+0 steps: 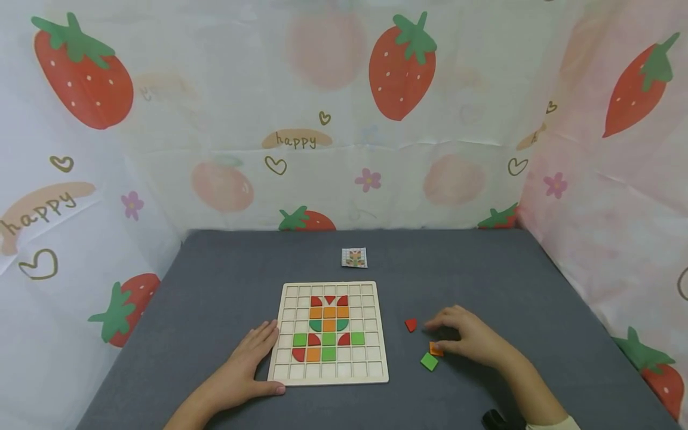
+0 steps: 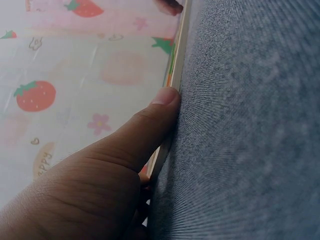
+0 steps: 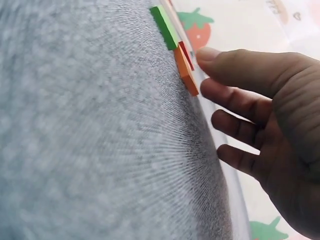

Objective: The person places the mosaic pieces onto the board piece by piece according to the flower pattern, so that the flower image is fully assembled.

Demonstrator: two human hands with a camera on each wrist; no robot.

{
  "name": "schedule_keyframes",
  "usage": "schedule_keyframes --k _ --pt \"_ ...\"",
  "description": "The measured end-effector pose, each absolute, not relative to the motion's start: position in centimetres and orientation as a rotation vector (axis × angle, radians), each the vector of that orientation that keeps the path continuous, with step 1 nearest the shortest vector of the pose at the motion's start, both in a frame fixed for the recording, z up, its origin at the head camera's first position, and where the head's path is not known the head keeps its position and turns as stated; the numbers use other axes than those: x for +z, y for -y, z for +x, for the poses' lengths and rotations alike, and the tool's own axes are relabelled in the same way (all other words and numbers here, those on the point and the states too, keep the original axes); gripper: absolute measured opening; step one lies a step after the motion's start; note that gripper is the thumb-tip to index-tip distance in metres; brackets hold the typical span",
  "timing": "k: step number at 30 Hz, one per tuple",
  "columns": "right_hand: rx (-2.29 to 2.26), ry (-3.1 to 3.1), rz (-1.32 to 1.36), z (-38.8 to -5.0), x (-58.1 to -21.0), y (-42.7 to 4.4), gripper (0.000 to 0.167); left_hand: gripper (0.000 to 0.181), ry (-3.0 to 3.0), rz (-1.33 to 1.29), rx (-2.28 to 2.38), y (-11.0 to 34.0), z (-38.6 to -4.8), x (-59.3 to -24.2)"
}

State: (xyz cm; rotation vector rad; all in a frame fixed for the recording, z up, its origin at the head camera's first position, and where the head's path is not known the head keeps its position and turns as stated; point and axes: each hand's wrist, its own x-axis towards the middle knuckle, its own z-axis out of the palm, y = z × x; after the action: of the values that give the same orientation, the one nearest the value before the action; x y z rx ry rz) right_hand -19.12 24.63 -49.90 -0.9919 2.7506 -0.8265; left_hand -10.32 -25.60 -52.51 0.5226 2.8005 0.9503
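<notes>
A pale wooden grid board lies on the table, its middle filled with red, orange and green square, triangular and rounded tiles. My left hand rests against the board's left edge, fingers extended. Its thumb presses at the near left corner. To the right of the board, my right hand hovers with fingers apart and nothing gripped. Below its thumb lies an orange square tile, partly covered in the head view. Beside that tile are a green square tile and a red rounded tile.
A small printed pattern card lies behind the board on the dark grey tablecloth. A strawberry-print curtain stands at the back and both sides. Near the right forearm is a black object, cut off by the frame's bottom edge.
</notes>
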Motion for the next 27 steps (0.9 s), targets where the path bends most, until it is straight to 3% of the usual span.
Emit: schedule_keyframes --k 27 --pt "-0.88 -2.654 -1.08 -18.52 -50.5 -25.51 0.037 0.121 -2.801 0.525 0.948 25.61 -10.35 -52.56"
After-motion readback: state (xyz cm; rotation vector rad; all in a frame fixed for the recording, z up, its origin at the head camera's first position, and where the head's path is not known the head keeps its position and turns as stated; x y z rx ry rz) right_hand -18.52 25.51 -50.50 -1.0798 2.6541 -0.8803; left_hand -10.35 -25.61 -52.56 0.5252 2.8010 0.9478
